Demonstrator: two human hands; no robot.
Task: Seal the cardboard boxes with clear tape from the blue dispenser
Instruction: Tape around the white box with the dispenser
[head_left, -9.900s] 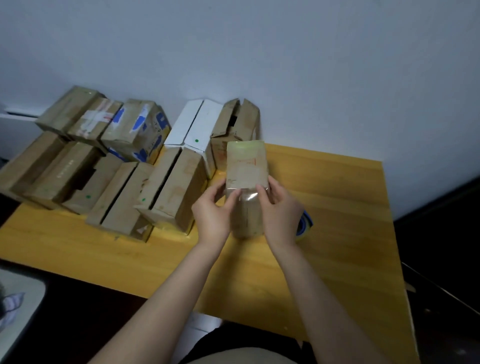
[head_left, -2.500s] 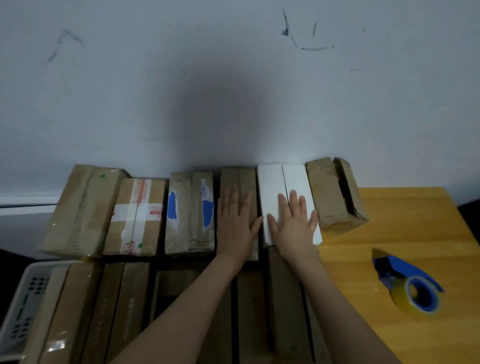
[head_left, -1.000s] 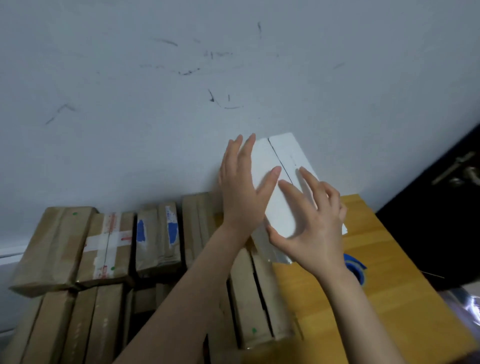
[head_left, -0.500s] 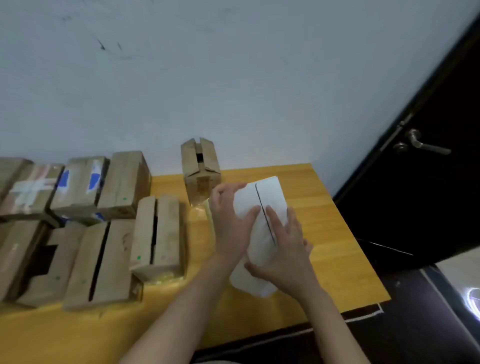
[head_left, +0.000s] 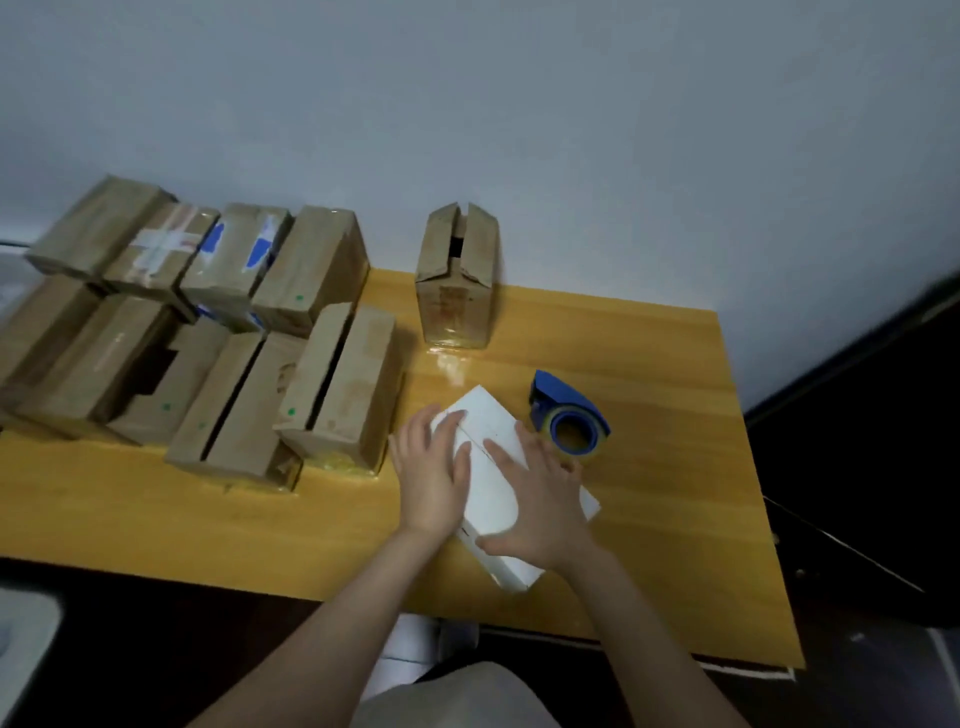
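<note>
Both hands flat and spread, gripping nothing: left hand (head_left: 435, 475) and right hand (head_left: 537, 499) press the flaps of the white box (head_left: 491, 486) shut, seam running between the fingers. Dispenser (head_left: 569, 423) sits just past the right fingertips, so lifting that hand to grab it likely lets the flaps spring open. Blurry, but the seam looks untaped.
</note>
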